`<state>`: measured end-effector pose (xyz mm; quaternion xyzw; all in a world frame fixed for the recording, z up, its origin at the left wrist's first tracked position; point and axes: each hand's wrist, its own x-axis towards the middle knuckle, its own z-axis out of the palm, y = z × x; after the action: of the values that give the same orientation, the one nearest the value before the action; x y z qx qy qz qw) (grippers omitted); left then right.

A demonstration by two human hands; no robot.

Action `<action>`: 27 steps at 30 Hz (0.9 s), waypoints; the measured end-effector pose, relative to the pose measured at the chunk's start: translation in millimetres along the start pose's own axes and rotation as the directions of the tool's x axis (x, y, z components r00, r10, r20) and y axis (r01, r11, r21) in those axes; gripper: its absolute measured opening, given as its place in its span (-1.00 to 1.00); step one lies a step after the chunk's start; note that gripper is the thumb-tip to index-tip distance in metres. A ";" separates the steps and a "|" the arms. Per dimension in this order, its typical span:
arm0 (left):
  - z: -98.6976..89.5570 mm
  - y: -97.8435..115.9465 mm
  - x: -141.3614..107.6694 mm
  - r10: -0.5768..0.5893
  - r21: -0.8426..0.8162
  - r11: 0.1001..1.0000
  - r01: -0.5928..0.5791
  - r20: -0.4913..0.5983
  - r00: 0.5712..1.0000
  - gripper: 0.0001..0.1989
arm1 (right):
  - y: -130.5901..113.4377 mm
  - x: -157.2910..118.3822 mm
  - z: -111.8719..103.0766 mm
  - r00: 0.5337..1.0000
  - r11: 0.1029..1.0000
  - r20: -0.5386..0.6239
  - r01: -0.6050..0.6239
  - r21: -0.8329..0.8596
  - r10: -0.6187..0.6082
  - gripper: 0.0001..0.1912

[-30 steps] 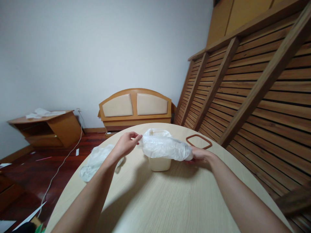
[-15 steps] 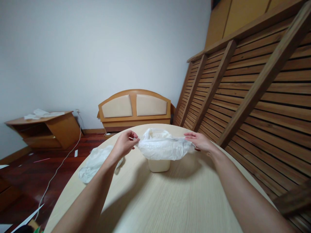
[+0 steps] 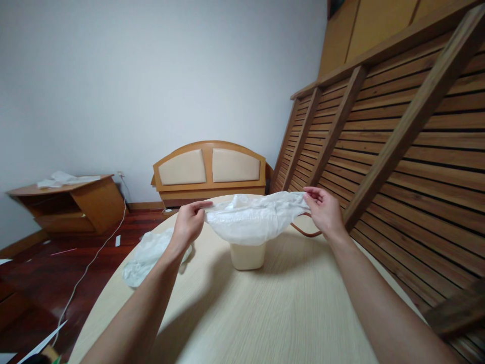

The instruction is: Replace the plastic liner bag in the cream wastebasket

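White bag (image 3: pixel 250 222) between both grips (image 3: pixel 190 221) (image 3: pixel 326 208)

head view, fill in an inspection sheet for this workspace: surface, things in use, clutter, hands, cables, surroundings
surface: pale wood-grain tabletop, curved edge
things in use: thin white plastic spread over a cream container, hiding its rim
clutter: crumpled plastic at left; brown frame at right, partly hidden
hands: left hand and right hand each grip one end of the white plastic
cables: pale cable on the floor, left of the table
surroundings: headboard, low cabinet, slatted wooden panel
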<state>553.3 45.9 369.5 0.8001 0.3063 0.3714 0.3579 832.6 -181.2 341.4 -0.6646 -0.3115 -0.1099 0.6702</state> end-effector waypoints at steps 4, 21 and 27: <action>-1.1 -0.8 1.2 0.027 -0.067 0.997 -0.036 -0.129 0.991 -0.57 | -0.5 1.9 -6.3 0.996 0.999 -0.090 -0.005 -0.050 0.000 -0.72; 0.5 3.1 0.3 0.027 -0.300 0.950 -0.087 -0.200 0.979 -0.82 | 9.0 9.5 -14.9 0.991 0.986 -0.136 -0.020 -0.166 -0.003 -0.70; 1.7 15.7 -6.5 0.051 -0.464 0.879 -0.111 -0.139 0.989 -0.79 | -6.7 0.5 -6.6 1.000 0.988 0.003 0.022 -0.154 -0.022 -0.79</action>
<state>554.7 31.7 378.8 0.6773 0.1947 0.4976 0.5057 831.0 -188.0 347.7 -0.7111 -0.3100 -0.1406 0.6152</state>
